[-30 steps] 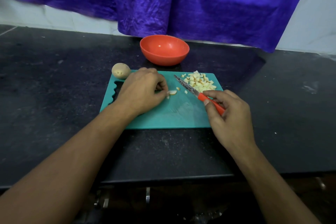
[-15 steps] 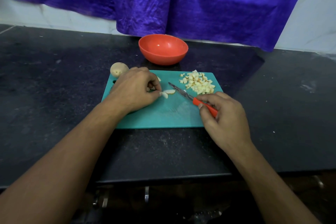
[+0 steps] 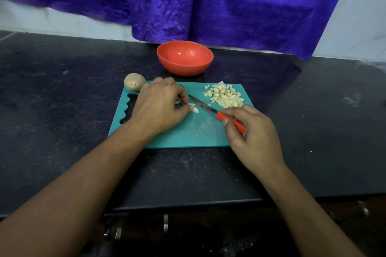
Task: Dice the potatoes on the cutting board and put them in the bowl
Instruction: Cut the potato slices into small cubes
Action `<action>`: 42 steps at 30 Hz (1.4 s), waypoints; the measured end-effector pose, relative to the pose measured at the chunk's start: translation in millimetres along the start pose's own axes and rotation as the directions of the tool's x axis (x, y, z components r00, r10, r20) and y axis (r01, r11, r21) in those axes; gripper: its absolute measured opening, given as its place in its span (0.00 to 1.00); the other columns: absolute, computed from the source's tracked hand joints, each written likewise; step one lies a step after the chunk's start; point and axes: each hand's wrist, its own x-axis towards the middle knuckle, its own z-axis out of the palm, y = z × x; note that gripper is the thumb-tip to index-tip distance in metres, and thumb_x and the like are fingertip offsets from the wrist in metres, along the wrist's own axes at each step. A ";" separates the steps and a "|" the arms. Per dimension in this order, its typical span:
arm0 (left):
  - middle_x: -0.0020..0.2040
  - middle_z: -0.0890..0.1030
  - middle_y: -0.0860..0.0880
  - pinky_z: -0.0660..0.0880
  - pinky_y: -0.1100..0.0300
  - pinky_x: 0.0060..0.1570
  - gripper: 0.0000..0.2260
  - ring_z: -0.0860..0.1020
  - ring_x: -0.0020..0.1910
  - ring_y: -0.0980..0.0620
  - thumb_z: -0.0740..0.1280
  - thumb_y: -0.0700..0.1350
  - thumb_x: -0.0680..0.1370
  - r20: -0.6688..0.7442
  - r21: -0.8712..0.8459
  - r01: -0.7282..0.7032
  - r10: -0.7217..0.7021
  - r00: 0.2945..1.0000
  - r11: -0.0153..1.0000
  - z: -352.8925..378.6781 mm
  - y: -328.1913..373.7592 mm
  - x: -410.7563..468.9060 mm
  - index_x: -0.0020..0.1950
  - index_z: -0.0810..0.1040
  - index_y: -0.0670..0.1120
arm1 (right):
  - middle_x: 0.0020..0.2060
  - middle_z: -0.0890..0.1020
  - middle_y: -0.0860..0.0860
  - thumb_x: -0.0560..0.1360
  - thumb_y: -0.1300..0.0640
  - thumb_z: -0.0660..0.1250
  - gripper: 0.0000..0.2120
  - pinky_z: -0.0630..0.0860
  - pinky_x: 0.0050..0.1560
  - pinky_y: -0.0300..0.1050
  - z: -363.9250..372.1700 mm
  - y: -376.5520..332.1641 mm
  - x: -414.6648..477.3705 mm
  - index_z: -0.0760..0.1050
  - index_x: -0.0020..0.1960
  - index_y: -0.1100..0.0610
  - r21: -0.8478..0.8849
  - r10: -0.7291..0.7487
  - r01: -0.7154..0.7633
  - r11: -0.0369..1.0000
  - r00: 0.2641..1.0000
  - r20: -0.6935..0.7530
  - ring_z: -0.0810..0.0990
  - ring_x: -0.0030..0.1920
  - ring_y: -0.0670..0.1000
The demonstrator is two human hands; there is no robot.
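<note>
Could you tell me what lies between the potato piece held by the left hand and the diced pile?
In the head view, only the knife blade crosses the teal board there, its red handle held by the right hand.

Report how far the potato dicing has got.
Done: a pile of diced potato sits at the far right corner of the cutting board. In hand: the left hand pinches a small potato piece while the right hand holds the knife beside it. Left: a whole potato at the board's far left corner is uncut, and the bowl holds no potato.
</note>
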 end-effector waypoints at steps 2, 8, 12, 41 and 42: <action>0.47 0.78 0.54 0.75 0.46 0.53 0.12 0.75 0.51 0.49 0.71 0.62 0.75 0.011 0.012 0.011 -0.011 1.000 1.000 0.4 -2.0 -0.1 0.52 0.83 0.56 | 0.51 0.81 0.40 0.79 0.55 0.68 0.12 0.79 0.51 0.45 0.2 0.0 -0.1 0.83 0.61 0.49 0.001 0.006 -0.006 1.000 1.000 -0.011 0.79 0.51 0.42; 0.45 0.79 0.55 0.75 0.46 0.53 0.10 0.75 0.50 0.50 0.72 0.61 0.76 0.004 0.020 0.035 -0.035 0.999 0.999 1.5 3.8 1.9 0.49 0.85 0.56 | 0.53 0.81 0.41 0.80 0.55 0.68 0.14 0.77 0.52 0.42 -0.2 -1.8 0.8 0.82 0.64 0.50 -0.014 0.023 -0.024 1.000 0.999 -0.044 0.78 0.52 0.41; 0.41 0.77 0.58 0.75 0.47 0.51 0.08 0.75 0.48 0.51 0.73 0.59 0.76 -0.011 0.000 0.047 -0.047 0.999 0.999 4.8 6.1 4.0 0.44 0.84 0.56 | 0.53 0.80 0.41 0.80 0.54 0.67 0.14 0.77 0.49 0.42 0.2 -2.4 0.9 0.81 0.65 0.50 -0.030 0.041 -0.043 0.999 0.997 -0.068 0.78 0.50 0.42; 0.43 0.78 0.58 0.75 0.46 0.53 0.04 0.75 0.50 0.52 0.74 0.56 0.74 0.033 -0.148 0.116 -0.112 0.993 0.982 1.7 5.5 -0.1 0.47 0.84 0.59 | 0.53 0.80 0.42 0.80 0.54 0.67 0.15 0.78 0.50 0.45 0.8 -9.2 -2.6 0.80 0.66 0.50 -0.046 0.029 -0.031 0.998 0.999 -0.043 0.78 0.50 0.42; 0.44 0.77 0.58 0.75 0.47 0.53 0.06 0.75 0.51 0.52 0.74 0.59 0.75 0.050 -0.140 0.107 -0.101 0.994 0.984 0.8 5.0 -0.6 0.49 0.84 0.60 | 0.53 0.79 0.42 0.81 0.54 0.66 0.15 0.78 0.49 0.45 1.5 -11.6 -3.6 0.80 0.67 0.50 -0.059 0.025 -0.027 0.998 0.999 -0.032 0.78 0.50 0.43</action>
